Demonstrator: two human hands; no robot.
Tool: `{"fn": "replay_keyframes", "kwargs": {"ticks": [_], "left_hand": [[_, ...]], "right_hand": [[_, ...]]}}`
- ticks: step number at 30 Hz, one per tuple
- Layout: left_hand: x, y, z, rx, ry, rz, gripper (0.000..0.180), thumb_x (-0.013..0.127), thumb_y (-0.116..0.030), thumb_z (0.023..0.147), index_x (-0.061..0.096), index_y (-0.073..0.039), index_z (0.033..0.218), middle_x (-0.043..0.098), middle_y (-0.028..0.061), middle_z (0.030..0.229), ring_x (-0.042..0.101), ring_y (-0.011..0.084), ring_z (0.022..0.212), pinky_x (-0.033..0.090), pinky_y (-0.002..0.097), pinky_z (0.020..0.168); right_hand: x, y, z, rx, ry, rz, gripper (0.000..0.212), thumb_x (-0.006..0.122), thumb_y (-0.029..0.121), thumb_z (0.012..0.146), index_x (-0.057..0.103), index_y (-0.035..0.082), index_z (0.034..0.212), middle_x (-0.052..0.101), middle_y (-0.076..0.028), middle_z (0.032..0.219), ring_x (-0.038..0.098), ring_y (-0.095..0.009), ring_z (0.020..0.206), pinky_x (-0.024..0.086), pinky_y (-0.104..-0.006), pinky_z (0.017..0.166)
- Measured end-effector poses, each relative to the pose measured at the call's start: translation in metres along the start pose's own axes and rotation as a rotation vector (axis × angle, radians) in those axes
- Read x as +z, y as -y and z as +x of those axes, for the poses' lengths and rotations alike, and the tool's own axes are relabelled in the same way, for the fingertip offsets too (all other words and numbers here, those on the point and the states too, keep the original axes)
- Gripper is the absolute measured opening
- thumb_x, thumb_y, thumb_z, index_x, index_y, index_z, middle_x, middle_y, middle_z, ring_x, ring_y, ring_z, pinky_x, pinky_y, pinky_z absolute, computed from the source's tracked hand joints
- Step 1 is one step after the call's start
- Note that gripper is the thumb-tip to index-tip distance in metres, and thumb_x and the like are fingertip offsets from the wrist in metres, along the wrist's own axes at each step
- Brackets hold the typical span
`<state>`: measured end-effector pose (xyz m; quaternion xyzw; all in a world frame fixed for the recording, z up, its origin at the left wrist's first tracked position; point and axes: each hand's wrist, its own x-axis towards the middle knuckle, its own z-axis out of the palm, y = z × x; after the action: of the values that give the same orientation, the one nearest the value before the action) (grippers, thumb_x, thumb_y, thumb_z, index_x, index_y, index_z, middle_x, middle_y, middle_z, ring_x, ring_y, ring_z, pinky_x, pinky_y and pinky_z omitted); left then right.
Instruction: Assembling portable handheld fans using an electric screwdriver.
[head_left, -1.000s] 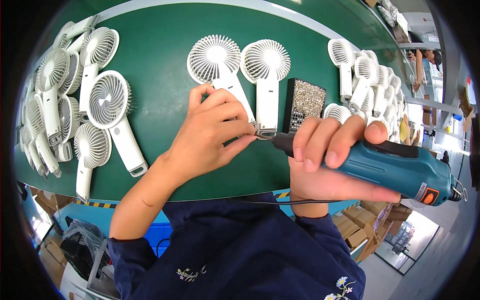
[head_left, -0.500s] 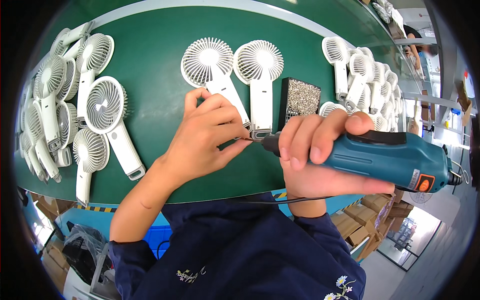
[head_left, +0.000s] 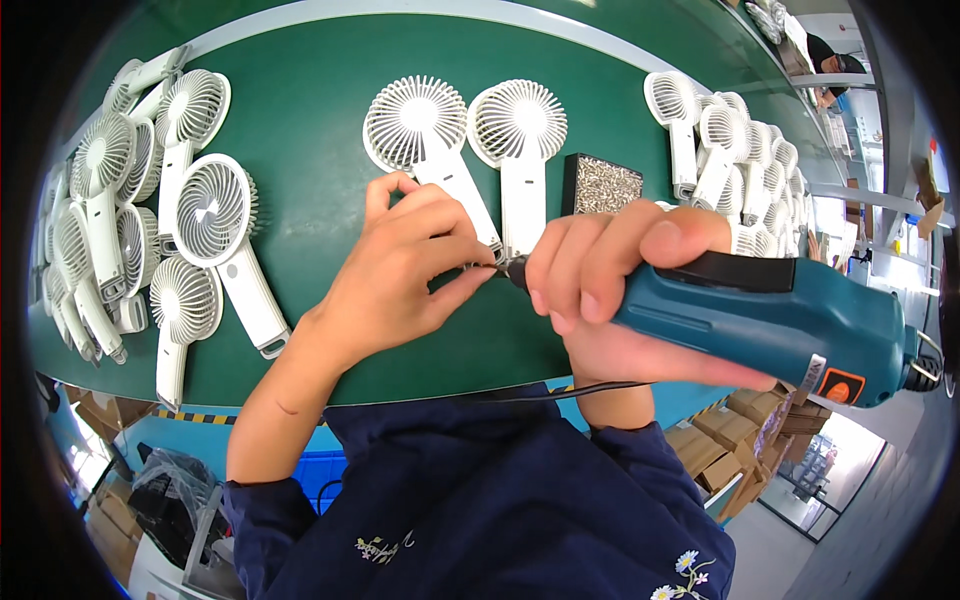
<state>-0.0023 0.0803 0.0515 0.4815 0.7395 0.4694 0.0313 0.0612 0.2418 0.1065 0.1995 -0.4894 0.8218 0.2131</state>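
My right hand is wrapped round a teal electric screwdriver with a black trigger bar and black nose, lying nearly level and pointing left. Its tip meets the thumb and fingertips of my left hand, which are pinched together at the foot of a white handheld fan. Whatever sits between those fingertips is too small to make out. A second white handheld fan lies close on the right, its handle end partly hidden by my right hand. Behind my right hand is a black tray of small metal screws.
The green work table carries a group of white handheld fans on the left and another cluster of fans on the right. Cardboard boxes stand below at the right. A black cable runs along the table's near edge.
The screwdriver's nose and my right hand have moved slightly left, closer to my left fingertips, and the screwdriver's rear end has dipped. My left hand stays pinched at nearly the same spot.
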Motion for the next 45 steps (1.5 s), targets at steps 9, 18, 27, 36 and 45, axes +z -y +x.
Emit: {"fn": "replay_keyframes", "kwargs": {"ticks": [9, 18, 27, 36, 45], "left_hand": [[-0.001, 0.002, -0.001, -0.08, 0.006, 0.014, 0.016, 0.077, -0.007, 0.071, 0.064, -0.009, 0.081, 0.051, 0.0005, 0.079, 0.052, 0.0187, 0.078, 0.031, 0.0391, 0.093], [-0.001, 0.003, -0.002, -0.069, 0.024, 0.015, 0.014, 0.072, -0.005, 0.075, 0.064, -0.009, 0.085, 0.051, 0.0015, 0.083, 0.053, 0.0193, 0.084, 0.032, 0.0394, 0.093], [0.0, 0.007, 0.0, -0.045, 0.043, 0.012, 0.017, 0.072, -0.004, 0.074, 0.063, -0.009, 0.088, 0.051, 0.003, 0.084, 0.053, 0.021, 0.089, 0.033, 0.0396, 0.092], [-0.045, -0.003, -0.014, -0.088, -0.794, -0.208, 0.029, 0.052, 0.007, 0.074, 0.064, 0.003, 0.101, 0.058, 0.0102, 0.094, 0.055, 0.0192, 0.083, 0.046, 0.029, 0.075], [-0.045, -0.026, -0.037, -0.373, -0.669, -0.032, 0.046, 0.06, -0.006, 0.088, 0.047, 0.002, 0.131, 0.051, 0.0152, 0.125, 0.05, 0.0257, 0.118, 0.041, 0.0373, 0.097]], "right_hand": [[0.001, -0.015, 0.0, -0.009, 0.0, -0.059, 0.101, 0.038, 0.095, 0.064, 0.052, 0.006, 0.109, 0.05, -0.006, 0.062, 0.046, -0.019, 0.044, 0.042, -0.0345, 0.042], [0.002, -0.013, -0.002, 0.009, -0.007, -0.05, 0.101, 0.038, 0.095, 0.065, 0.052, 0.006, 0.111, 0.051, -0.006, 0.064, 0.046, -0.019, 0.044, 0.042, -0.0344, 0.042], [0.004, -0.008, 0.001, -0.01, -0.022, -0.059, 0.101, 0.039, 0.094, 0.065, 0.051, 0.006, 0.113, 0.052, -0.006, 0.066, 0.046, -0.018, 0.043, 0.042, -0.0343, 0.042], [0.043, -0.011, 0.004, 0.542, 0.02, -0.573, 0.053, 0.047, 0.031, 0.101, 0.033, -0.003, 0.139, 0.056, -0.007, 0.093, 0.058, -0.014, 0.078, 0.048, -0.027, 0.068], [0.048, -0.07, -0.027, 0.504, 0.166, -1.178, 0.068, 0.064, 0.017, 0.09, 0.029, -0.011, 0.14, 0.056, -0.029, 0.106, 0.059, -0.045, 0.094, 0.049, -0.0477, 0.082]]}}
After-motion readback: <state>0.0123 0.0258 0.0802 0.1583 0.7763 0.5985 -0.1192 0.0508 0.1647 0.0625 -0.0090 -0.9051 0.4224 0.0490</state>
